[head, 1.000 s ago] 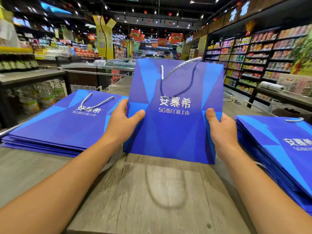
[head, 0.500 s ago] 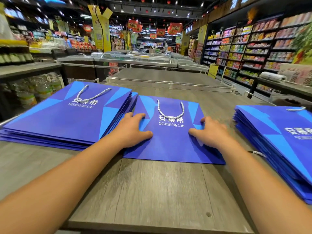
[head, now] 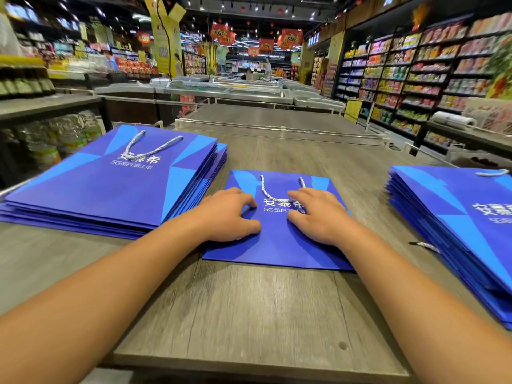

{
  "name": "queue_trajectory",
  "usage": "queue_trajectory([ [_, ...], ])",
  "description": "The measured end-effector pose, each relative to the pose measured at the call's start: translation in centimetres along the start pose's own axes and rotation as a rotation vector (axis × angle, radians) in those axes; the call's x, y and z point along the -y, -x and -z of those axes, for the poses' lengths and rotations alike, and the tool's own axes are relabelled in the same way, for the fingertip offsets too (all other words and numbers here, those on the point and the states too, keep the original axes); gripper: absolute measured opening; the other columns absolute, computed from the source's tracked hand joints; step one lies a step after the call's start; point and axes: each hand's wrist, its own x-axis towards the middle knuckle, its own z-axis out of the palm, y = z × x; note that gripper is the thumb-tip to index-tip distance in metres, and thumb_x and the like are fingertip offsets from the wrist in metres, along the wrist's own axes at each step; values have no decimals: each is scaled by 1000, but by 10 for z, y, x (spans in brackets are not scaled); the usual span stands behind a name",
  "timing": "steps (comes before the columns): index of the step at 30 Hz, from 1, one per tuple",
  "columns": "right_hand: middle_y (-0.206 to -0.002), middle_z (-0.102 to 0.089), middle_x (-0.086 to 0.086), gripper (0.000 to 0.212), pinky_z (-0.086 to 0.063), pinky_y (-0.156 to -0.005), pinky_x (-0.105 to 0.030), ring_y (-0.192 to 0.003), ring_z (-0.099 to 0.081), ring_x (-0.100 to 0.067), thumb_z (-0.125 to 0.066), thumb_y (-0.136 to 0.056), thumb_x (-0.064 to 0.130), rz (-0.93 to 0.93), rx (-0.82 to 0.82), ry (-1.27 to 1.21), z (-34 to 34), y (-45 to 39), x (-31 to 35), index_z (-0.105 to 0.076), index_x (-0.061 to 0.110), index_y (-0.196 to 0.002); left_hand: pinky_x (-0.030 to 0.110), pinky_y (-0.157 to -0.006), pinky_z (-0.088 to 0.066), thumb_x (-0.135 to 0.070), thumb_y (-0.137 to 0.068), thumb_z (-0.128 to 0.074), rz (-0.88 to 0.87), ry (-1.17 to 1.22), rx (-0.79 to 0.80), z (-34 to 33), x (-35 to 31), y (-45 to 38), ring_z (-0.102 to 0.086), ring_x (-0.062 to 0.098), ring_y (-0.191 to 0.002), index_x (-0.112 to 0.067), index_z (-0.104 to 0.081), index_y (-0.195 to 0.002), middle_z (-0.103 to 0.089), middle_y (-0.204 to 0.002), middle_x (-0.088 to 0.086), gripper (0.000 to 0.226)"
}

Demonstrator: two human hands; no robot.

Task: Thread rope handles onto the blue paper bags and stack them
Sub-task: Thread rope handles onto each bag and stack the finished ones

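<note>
The blue paper bag point(head: 277, 245), held upright a second ago, is now laid flat on the counter point(head: 249, 314) between the two stacks, its rope handle point(head: 273, 194) looped across the face. It is pressed down by the left hand point(head: 227, 217) and right hand point(head: 318, 217), which have been drawn inward toward the print — fingers loosely spread, pinching nothing. Threading appears finished on this side; transfer to the handled stack point(head: 110, 184) at left is judged next.

A grey wooden table point(head: 249, 314) is filling the near part of the shop. Shelves of bright packets point(head: 415, 76) are standing along the far right. Long glass freezers point(head: 227, 91) are sitting behind the table. Red signs point(head: 291, 38) are hanging from the ceiling. Big bottles point(head: 55, 139) are waiting low on the left.
</note>
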Motion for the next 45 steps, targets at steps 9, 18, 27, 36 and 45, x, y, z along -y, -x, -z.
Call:
queue_trajectory([
  [9, -160, -28, 3, 73, -23, -118, -46, -147, -22, -28, -50, -93, 54, -59, 14, -3, 6, 5, 0, -22, 28, -155, 53, -118, -17, -71, -88, -40, -32, -72, -138, -11, -8, -8, -14, 18, -149, -28, -28, -153, -22, -161, -1, 79],
  [18, -166, -8, 4, 85, -4, -121, -53, -152, -5, -16, -16, -90, 76, -250, 199, 141, -4, 6, -9, -12, 25, -158, 52, -120, -1, -82, -84, -20, 44, -168, 132, -15, -9, -6, 7, 16, -151, -37, -3, -155, 4, -165, -7, 86],
  [27, -166, 5, 6, 84, 1, -121, -53, -153, 4, -21, -13, -90, 77, -388, 219, 120, 4, 11, -16, -3, 29, -158, 46, -122, -1, -83, -83, -25, 137, -142, 125, -10, 1, 1, 6, 23, -152, -31, -1, -157, 6, -165, -4, 93],
  [36, -151, -41, -7, 74, -26, -114, -51, -140, -35, -32, -34, -91, 66, -453, 15, 0, 7, 8, -30, -34, 19, -147, 45, -122, -6, -85, -80, -26, 150, -161, 89, -12, 4, -1, 0, 24, -152, -26, -4, -157, 3, -165, 6, 99],
  [45, -138, -55, -1, 57, -47, -97, -39, -114, -57, -27, -59, -88, 16, -420, -300, -562, 22, 11, -32, -45, 17, -143, 43, -122, -8, -82, -84, -29, 143, -142, 49, -14, 4, 0, -1, 22, -152, -26, -5, -157, 0, -165, 7, 95],
])
